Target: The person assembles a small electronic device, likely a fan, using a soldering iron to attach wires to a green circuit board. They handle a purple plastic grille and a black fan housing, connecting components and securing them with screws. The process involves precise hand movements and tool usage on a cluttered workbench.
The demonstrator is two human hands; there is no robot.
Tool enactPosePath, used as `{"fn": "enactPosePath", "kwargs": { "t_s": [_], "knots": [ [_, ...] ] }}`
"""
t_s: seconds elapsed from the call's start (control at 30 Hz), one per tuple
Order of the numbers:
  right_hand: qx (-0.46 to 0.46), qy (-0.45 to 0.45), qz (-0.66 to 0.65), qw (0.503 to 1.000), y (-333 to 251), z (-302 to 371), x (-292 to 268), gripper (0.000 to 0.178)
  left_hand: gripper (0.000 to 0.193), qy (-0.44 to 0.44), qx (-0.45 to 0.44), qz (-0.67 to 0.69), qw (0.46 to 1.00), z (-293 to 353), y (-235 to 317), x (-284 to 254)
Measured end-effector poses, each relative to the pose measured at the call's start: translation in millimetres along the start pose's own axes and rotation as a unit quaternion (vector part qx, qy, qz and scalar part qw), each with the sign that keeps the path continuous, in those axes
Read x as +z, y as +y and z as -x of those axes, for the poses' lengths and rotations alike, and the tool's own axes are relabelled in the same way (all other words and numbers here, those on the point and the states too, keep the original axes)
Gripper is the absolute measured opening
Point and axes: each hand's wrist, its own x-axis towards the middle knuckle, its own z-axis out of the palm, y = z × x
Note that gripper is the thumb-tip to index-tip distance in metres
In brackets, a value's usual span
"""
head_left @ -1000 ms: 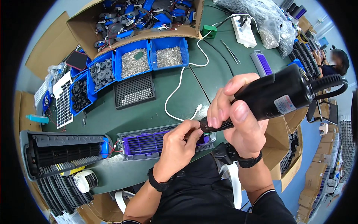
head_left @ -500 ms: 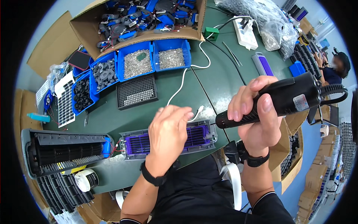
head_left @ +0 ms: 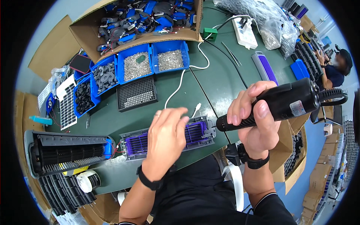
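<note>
While our right hand (head_left: 259, 127) wraps its fingers around the black electric screwdriver (head_left: 287, 102), thumb laid along its side, our left hand (head_left: 164, 140) hangs over the middle of the purple-slatted panel (head_left: 197, 136), which lies on the green table (head_left: 105, 120) just in front of us. The left thumb stands a little apart from the forefinger (we cannot tell whether the other fingers hide some small part). The slanting driver's nose is at the panel's right end, and we cannot tell whether its tip touches. We judge that, held at such a slant, it could slip and scratch the slats. With neither hand visibly bracing the panel, a sideways push might make it slide; the thin red wires (head_left: 117, 145) beside the grey housing (head_left: 67, 139) could then be tugged. The white plug (head_left: 197, 107), lying just behind, might get caught too.
</note>
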Motion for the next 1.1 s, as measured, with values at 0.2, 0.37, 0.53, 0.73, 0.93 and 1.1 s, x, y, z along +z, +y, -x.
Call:
{"fn": "enactPosePath", "kwargs": {
  "t_s": [0.2, 0.37, 0.53, 0.73, 0.93, 1.1],
  "knots": [
    [0.008, -0.008, -0.005, 1.000, -6.2, 2.3, 0.5, 0.037, 0.031, -0.108, 0.040, 0.126, 0.985, 28.9, 21.4, 2.0],
    [0.008, -0.020, 0.001, 1.000, -14.1, 8.5, 2.6, 0.037, 0.022, -0.066, 0.050, 0.151, 0.985, 28.7, 11.4, 29.0],
    [0.012, -0.019, -0.004, 1.000, -15.1, 12.3, 4.1, 0.038, 0.018, -0.042, -0.019, 0.183, 0.982, 25.8, 12.7, 32.4],
    [0.022, -0.031, 0.006, 0.999, -1.0, 14.4, 5.9, 0.036, 0.020, -0.022, -0.055, 0.191, 0.980, 26.1, 10.2, 35.5],
    [0.012, -0.074, 0.050, 0.996, 13.8, 11.9, -0.9, 0.034, 0.020, -0.040, -0.050, 0.188, 0.980, 26.1, 4.6, 34.8],
    [0.023, -0.016, -0.014, 1.000, 18.6, 13.8, 3.8, 0.036, 0.020, -0.044, -0.068, 0.191, 0.978, 25.6, 5.9, 33.9]
  ]
}}
